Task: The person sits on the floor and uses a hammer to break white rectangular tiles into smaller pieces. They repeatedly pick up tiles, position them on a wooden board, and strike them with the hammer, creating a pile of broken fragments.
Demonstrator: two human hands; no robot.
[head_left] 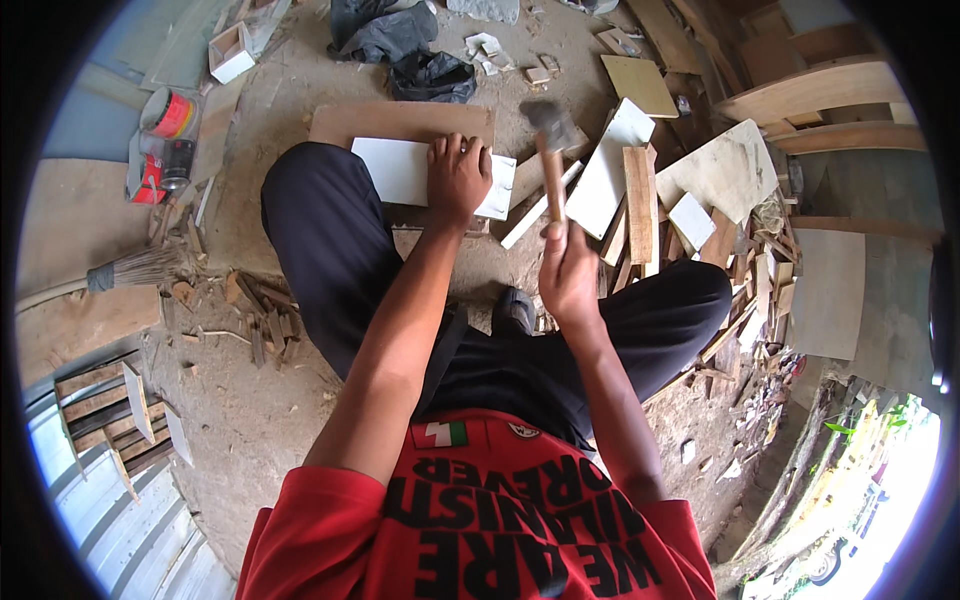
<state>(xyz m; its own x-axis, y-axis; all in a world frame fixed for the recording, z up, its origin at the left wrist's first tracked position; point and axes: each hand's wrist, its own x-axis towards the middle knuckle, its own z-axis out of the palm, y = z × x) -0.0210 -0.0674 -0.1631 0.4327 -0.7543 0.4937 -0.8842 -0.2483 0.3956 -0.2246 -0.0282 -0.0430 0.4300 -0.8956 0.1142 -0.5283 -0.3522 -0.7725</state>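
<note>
A white board (392, 172) lies across a brown wooden board (400, 120) in front of my knees. My left hand (460, 182) rests on it with curled fingers, holding it down near its right end. Small nails (507, 183) appear to stick up at that end, just right of my fingers. In my right hand (570, 275) is a hammer (556, 190), gripped low on its wooden handle. Its head is raised, a bit smeared by motion, to the right of the white board.
Wood offcuts (640, 205) and white panels (622, 150) pile up on the right. Black plastic bags (430, 75) lie on the far floor. Paint cans (168, 112), a broom (130, 270) and a small white box (231, 53) are at left.
</note>
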